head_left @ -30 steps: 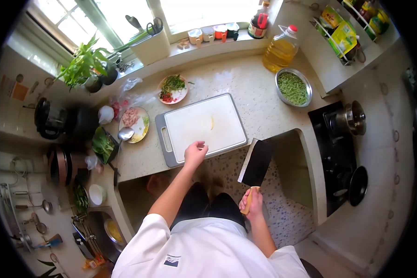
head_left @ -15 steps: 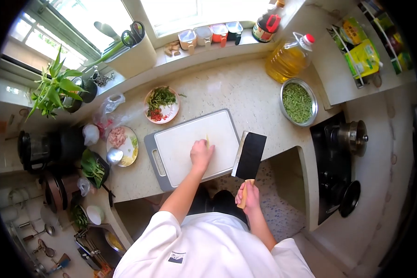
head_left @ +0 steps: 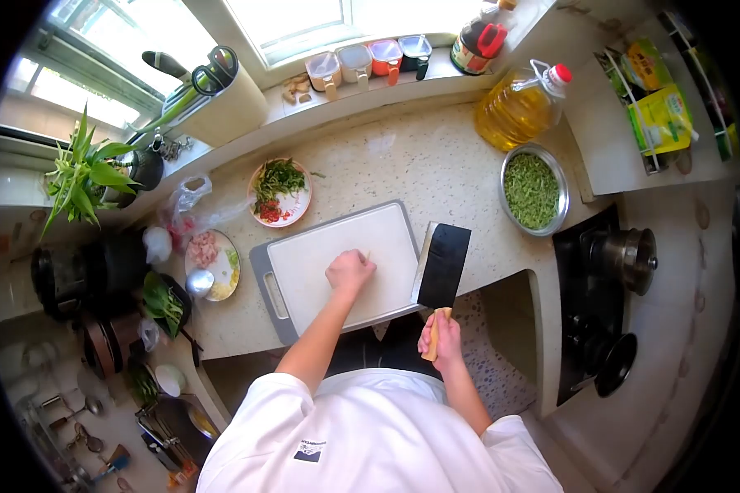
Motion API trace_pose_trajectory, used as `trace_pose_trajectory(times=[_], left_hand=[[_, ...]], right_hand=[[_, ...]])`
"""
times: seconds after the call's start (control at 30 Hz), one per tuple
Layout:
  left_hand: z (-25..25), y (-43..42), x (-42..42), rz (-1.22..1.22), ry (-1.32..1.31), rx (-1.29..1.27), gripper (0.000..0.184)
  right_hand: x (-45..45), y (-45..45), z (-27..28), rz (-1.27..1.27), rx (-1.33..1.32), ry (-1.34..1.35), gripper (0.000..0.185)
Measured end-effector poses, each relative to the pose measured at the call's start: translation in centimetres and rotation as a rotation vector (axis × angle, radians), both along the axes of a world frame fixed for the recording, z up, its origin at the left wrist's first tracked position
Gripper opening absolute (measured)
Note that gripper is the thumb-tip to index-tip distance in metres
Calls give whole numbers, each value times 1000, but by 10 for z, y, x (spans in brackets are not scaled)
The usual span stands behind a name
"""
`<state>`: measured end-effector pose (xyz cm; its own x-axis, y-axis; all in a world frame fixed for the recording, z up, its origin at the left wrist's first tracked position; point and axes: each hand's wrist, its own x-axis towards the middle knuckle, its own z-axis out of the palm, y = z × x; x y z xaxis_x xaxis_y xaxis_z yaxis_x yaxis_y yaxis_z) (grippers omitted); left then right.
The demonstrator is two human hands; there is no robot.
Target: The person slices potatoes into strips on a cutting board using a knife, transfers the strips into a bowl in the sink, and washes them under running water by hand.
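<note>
My left hand [head_left: 350, 271] is closed over the middle of the white cutting board [head_left: 312, 261] with the grey rim. A small pale yellow sliver shows at its fingertips, mostly hidden by the hand. At the counter's front edge, to the right of the board, my right hand [head_left: 441, 338] grips the wooden handle of a cleaver [head_left: 443, 264]. Its broad dark blade points away from me, with the bright edge facing the board.
Behind the board lies a plate of chopped greens and red pieces [head_left: 279, 191]. A plate with meat and a spoon [head_left: 214, 264] is at left. A bowl of green pieces [head_left: 533, 191] and an oil jug [head_left: 514, 107] stand at right, near the stove [head_left: 588, 304].
My left hand has moved forward onto the board, over the yellow sliver, and its fingers have closed. The cleaver has swung a little more upright in my right hand. The camera view has shifted.
</note>
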<state>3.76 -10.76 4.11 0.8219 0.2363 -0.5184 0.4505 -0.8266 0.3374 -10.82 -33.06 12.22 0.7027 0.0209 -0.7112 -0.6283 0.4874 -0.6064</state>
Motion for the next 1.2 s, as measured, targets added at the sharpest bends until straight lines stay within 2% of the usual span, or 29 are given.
trace_pose_trajectory(times=[0.2, 0.37, 0.5, 0.6, 0.9, 1.0, 1.2], left_hand=[[4, 20, -23, 258, -70, -211, 27], [7, 22, -48, 324, -98, -136, 26], [-15, 9, -60, 404, -235, -143, 28], [-7, -9, -61, 308, -296, 11, 28], [-17, -17, -52, 268, -236, 102, 24], [-6, -18, -47, 356, -149, 64, 25], [-14, -8, -57, 459, -144, -18, 30]], right_hand=[[32, -30, 2, 84, 49, 21, 37], [49, -53, -2, 184, 58, 16, 37], [57, -65, -4, 241, 80, 28, 37], [61, -71, -7, 279, 87, 44, 36], [74, -83, -9, 361, 82, 82, 34], [80, -90, -12, 388, 89, 83, 35], [92, -95, -15, 433, 88, 75, 36]])
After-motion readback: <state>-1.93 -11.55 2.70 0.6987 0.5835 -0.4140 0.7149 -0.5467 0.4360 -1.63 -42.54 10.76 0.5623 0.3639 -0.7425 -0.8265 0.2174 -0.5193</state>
